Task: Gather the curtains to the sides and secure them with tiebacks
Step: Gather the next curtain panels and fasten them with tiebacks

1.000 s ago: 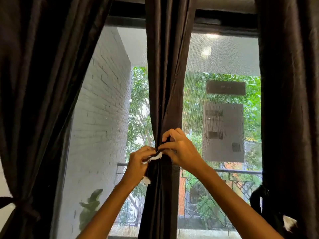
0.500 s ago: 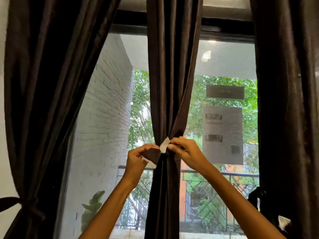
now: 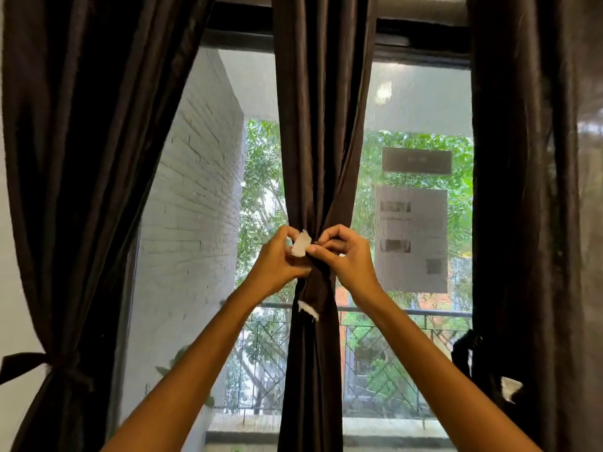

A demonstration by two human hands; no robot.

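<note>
Dark brown middle curtain [image 3: 321,132] cinched at our hands; left hand [image 3: 277,261] and right hand [image 3: 342,256] both pinch the tieback [image 3: 315,288], fingers curled around its white-tabbed end [image 3: 301,243].

Open gaps either side of middle curtain [image 3: 321,125]; blocked left by tied curtain [image 3: 85,158], right by hanging curtain [image 3: 528,190].
</note>
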